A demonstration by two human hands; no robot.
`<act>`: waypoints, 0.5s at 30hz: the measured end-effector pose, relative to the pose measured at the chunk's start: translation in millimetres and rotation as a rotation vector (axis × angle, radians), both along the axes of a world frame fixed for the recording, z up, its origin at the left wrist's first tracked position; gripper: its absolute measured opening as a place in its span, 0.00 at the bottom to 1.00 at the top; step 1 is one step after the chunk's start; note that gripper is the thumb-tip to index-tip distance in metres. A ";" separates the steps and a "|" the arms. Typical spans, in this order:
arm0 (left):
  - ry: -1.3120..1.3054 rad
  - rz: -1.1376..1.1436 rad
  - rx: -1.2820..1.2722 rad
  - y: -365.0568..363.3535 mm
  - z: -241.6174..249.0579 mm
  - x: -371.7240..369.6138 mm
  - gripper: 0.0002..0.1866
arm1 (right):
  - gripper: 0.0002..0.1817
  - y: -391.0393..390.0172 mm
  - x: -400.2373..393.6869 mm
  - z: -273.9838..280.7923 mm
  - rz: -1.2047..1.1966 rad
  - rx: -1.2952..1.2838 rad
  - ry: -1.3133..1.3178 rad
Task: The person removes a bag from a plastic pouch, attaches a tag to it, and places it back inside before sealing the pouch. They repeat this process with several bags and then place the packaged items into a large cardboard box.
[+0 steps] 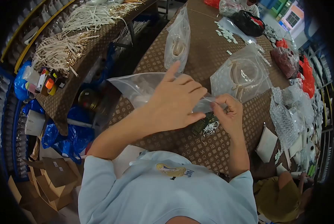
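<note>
A clear plastic bag [135,83] lies across the near part of the patterned table, partly hidden under my left hand [176,99]. The fingers of that hand are apart, the index finger pointing away from me. My right hand [228,112] pinches the bag's right end between thumb and fingers. Just below the bag, between my hands, are a small dark green item [198,128] and a bundle of white strings [211,128]. Beyond my left hand stands a filled clear bag [177,44]. Another clear bag [243,72], with a light item and handles inside, lies to the right.
White straps [58,52] cover a side table at the left. Bubble wrap [286,112] and a pale pouch [267,141] lie on the right. White tags [226,34] are scattered farther back. Cardboard boxes [55,179] stand at lower left; a person [279,198] is at lower right.
</note>
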State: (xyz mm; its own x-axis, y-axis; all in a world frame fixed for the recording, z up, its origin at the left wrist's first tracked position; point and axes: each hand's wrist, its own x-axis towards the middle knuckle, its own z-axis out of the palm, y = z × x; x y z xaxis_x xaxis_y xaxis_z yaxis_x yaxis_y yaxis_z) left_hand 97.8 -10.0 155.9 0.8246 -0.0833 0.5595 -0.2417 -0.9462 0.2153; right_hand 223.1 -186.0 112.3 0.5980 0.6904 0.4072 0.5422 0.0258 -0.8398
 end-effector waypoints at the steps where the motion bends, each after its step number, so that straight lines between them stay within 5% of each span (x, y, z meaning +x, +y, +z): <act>1: -0.010 -0.002 0.037 -6.6 -3.2 10.9 0.16 | 0.03 0.0 0.8 -0.2 0.012 -0.004 0.000; 3: -0.013 -0.015 0.074 -7.0 -7.9 21.6 0.12 | 0.02 -4.7 2.3 -2.2 -0.032 0.001 -0.167; 15: 0.074 -0.128 0.215 -2.5 -5.5 31.8 0.04 | 0.04 -4.8 2.9 2.7 0.015 -0.029 -0.170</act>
State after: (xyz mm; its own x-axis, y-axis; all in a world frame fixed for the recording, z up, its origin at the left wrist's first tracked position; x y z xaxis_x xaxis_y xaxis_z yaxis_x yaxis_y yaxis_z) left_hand 129.6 -12.6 150.4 0.8376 -0.3001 0.4565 -0.3536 -0.9348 0.0343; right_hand 226.0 -190.8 115.0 0.5114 0.7116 0.4818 0.6765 0.0124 -0.7364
